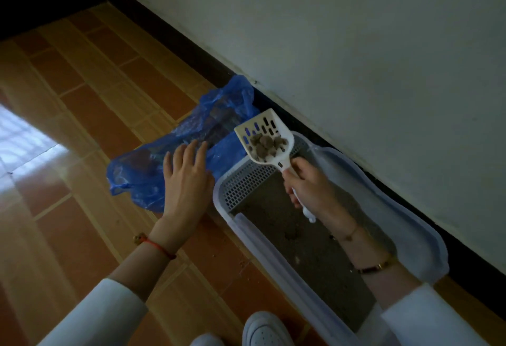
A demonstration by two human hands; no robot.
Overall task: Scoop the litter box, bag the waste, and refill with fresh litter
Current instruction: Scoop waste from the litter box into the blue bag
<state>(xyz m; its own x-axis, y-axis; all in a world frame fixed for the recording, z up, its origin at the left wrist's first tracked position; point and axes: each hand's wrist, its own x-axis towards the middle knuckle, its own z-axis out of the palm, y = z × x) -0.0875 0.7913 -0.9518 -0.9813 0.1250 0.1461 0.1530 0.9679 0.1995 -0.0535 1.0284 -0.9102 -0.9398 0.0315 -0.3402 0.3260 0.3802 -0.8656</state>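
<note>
A pale litter box (276, 260) with grey litter (309, 244) and a perforated grid (246, 181) at its far end lies along the wall. My right hand (309, 189) grips the handle of a white slotted scoop (264, 137), held above the box's far end with several brown clumps (267, 144) in it. A crumpled blue plastic bag (191, 137) lies on the floor left of the box. My left hand (187, 176) rests flat on the bag, fingers spread, holding nothing.
The floor is brown tile (82, 93) with a bright glare patch (24, 143) at the left. A dark baseboard (410, 192) and white wall run behind the box. Litter crumbs (241, 262) lie by the box. My white shoe (267, 330) shows at the bottom.
</note>
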